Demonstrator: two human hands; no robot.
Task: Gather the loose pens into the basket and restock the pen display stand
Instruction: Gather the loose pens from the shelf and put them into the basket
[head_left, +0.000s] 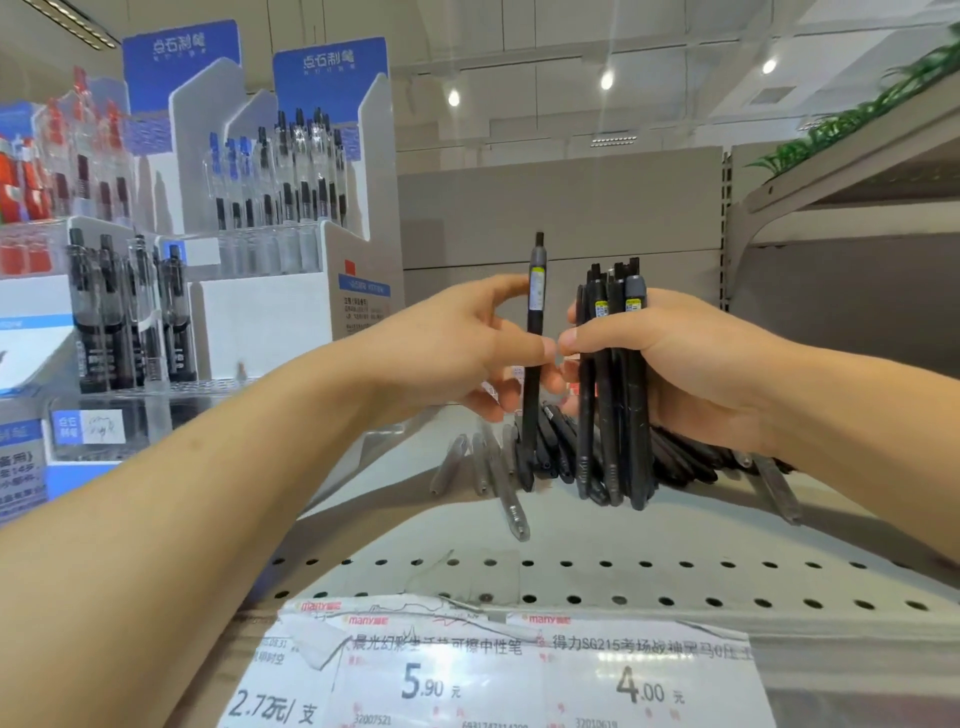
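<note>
Price labels (498, 670) cut off, perhaps torn

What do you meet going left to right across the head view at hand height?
Pen display stand → left hand → single black pen → bundle of black pens → right hand.

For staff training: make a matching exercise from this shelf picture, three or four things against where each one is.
Things:
1. single black pen
2. bundle of black pens
3. loose translucent grey pens
4. white paper price tags

Places:
A. lying on the grey metal shelf
B. pinched upright in left hand
C. stuck along the shelf's front edge
D. gripped in right hand

Pairs: 1-B, 2-D, 3-A, 4-C
</note>
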